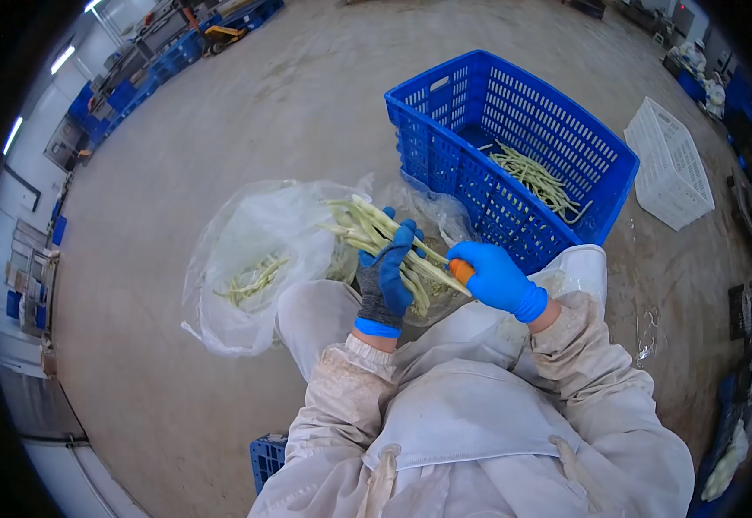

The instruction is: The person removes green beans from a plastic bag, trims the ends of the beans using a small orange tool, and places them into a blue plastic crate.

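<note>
Left hand (pixel 390 269) (head view): gloved fingers wrapped round a bunch of beans (pixel 365 226).
Right hand (pixel 498 281): gloved fingers bent narrow at the bunch's near end, beside an orange piece (pixel 461 272); cannot tell whether they grip.
Bunch: above the lap, between plastic bag (pixel 236 226) and blue crate (pixel 514 204).
Bag, crate: loose beans (pixel 536 179) in both.

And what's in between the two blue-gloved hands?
Pale green beans: in the head view, their ends stretch from the left hand toward the right hand.
</note>
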Available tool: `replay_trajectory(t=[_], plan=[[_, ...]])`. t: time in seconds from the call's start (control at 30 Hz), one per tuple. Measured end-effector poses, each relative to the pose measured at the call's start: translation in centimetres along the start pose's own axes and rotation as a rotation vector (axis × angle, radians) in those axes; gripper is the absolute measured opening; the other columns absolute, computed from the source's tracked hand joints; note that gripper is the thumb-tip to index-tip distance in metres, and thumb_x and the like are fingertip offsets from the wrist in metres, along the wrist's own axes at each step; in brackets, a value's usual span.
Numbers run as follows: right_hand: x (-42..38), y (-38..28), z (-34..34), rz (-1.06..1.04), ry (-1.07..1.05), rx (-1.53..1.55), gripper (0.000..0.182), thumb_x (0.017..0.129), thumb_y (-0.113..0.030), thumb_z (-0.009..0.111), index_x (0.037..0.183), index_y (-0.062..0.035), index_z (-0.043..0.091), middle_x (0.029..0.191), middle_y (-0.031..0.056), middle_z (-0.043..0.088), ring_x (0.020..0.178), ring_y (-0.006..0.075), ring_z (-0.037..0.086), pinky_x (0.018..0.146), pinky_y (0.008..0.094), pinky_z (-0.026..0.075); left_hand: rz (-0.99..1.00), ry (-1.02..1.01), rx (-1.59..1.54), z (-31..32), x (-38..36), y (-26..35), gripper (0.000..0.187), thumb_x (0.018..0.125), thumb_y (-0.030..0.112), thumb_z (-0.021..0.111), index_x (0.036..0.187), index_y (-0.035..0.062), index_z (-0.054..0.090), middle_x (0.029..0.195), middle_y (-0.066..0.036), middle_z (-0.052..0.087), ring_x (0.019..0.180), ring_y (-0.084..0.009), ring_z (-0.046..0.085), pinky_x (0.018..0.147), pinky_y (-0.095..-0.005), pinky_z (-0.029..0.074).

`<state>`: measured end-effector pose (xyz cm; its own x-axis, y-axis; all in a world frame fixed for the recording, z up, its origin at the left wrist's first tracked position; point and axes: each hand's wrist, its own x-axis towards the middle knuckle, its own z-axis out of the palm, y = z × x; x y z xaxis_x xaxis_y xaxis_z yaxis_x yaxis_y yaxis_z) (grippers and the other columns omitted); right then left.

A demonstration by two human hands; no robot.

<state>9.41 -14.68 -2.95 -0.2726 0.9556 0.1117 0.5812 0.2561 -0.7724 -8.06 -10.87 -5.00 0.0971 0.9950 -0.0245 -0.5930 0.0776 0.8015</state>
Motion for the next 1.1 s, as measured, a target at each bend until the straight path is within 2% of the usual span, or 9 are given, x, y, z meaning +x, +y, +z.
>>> replay_trajectory(t=[0.13, 0.2, 0.3, 0.6, 0.67, 0.73, 0.8, 0.83, 1.1], plan=[[-0.2, 1.0, -0.1, -0.331, -0.043, -0.277, 0.015, 0.074, -0.008, 0.055, 0.088, -0.0066, 0.060, 0.081, 0.0132, 0.061, 0.073, 0.0341, 0.059, 0.061, 0.0405, 0.047, -0.064, -0.108, 0.198, -1.3, 0.6, -0.4, 0.043, 0.081, 0.008, 0.063, 0.120, -0.0012, 0.048, 0.093, -0.010, 0.062, 0.082, -0.0177, 0.062, 0.072, -0.0288, 0.050], [0.2, 0.5, -1.0, -0.535, -0.382, -0.563, 0.012, 0.070, -0.009, 0.057, 0.082, -0.0079, 0.058, 0.077, 0.0119, 0.058, 0.071, 0.0329, 0.059, 0.059, 0.0423, 0.046, -0.133, -0.245, 0.335, -1.7, 0.7, 0.1, 0.045, 0.080, 0.005, 0.063, 0.122, -0.0009, 0.048, 0.095, -0.011, 0.063, 0.082, -0.0193, 0.062, 0.072, -0.0299, 0.051], [1.9, 2.1, -2.8, -0.463, -0.279, -0.541, 0.011, 0.073, -0.009, 0.058, 0.084, -0.0068, 0.058, 0.075, 0.0139, 0.057, 0.070, 0.0359, 0.057, 0.058, 0.0415, 0.045, -0.362, -0.361, 0.446, -1.4, 0.9, 1.3, 0.045, 0.079, 0.007, 0.063, 0.121, -0.0007, 0.049, 0.092, -0.010, 0.064, 0.074, -0.0170, 0.062, 0.065, -0.0282, 0.051], [-0.4, 1.0, -0.4, -0.134, -0.119, 0.218, 0.012, 0.086, -0.015, 0.054, 0.091, -0.0062, 0.060, 0.077, 0.0147, 0.058, 0.069, 0.0340, 0.056, 0.059, 0.0406, 0.044, -0.224, -0.156, 0.100, -1.8, 1.2, 0.8, 0.036, 0.081, 0.009, 0.059, 0.114, -0.0024, 0.052, 0.089, -0.010, 0.063, 0.076, -0.0169, 0.060, 0.067, -0.0281, 0.049], [-0.3, 0.7, 0.7, -0.564, -0.227, -0.065, 0.011, 0.085, -0.015, 0.055, 0.090, -0.0075, 0.059, 0.076, 0.0132, 0.058, 0.068, 0.0329, 0.057, 0.057, 0.0404, 0.044, -0.310, -0.300, 0.175, -1.7, 0.7, -0.1, 0.036, 0.080, 0.006, 0.059, 0.114, -0.0014, 0.052, 0.095, -0.010, 0.062, 0.081, -0.0169, 0.061, 0.070, -0.0288, 0.050], [0.0, -0.2, 0.3, -0.557, -0.302, -0.200, 0.010, 0.083, -0.015, 0.056, 0.090, -0.0095, 0.059, 0.077, 0.0122, 0.058, 0.068, 0.0329, 0.057, 0.056, 0.0407, 0.044, -0.273, -0.308, 0.407, -1.3, -0.3, -1.5, 0.028, 0.082, 0.006, 0.053, 0.108, -0.0015, 0.060, 0.109, -0.012, 0.060, 0.092, -0.0241, 0.061, 0.081, -0.0331, 0.049], [0.5, 0.2, 0.0, -0.423, -0.196, -0.347, 0.009, 0.082, -0.014, 0.055, 0.090, -0.0113, 0.059, 0.075, 0.0121, 0.057, 0.067, 0.0341, 0.057, 0.056, 0.0418, 0.044, 0.278, -0.535, 0.664, -2.5, 0.1, -3.7, 0.025, 0.082, 0.006, 0.055, 0.106, 0.0001, 0.060, 0.108, -0.009, 0.061, 0.093, -0.0228, 0.060, 0.082, -0.0326, 0.048], [0.6, 0.4, 0.2, -0.302, -0.203, -0.378, 0.011, 0.080, -0.013, 0.055, 0.090, -0.0120, 0.060, 0.074, 0.0129, 0.058, 0.066, 0.0336, 0.058, 0.056, 0.0416, 0.045, -0.136, -0.351, 0.458, -2.7, 0.8, -4.3, 0.021, 0.082, 0.005, 0.057, 0.102, 0.0011, 0.062, 0.105, -0.010, 0.061, 0.088, -0.0206, 0.061, 0.079, -0.0316, 0.049], [0.5, 3.8, -0.3, -0.115, 0.031, -0.324, 0.012, 0.082, -0.012, 0.054, 0.090, -0.0078, 0.061, 0.081, 0.0153, 0.062, 0.069, 0.0331, 0.060, 0.060, 0.0382, 0.047, -0.373, -0.306, 0.251, -1.7, -0.2, -0.7, 0.021, 0.083, 0.007, 0.059, 0.102, -0.0021, 0.059, 0.085, -0.010, 0.064, 0.078, -0.0188, 0.063, 0.068, -0.0293, 0.052]])
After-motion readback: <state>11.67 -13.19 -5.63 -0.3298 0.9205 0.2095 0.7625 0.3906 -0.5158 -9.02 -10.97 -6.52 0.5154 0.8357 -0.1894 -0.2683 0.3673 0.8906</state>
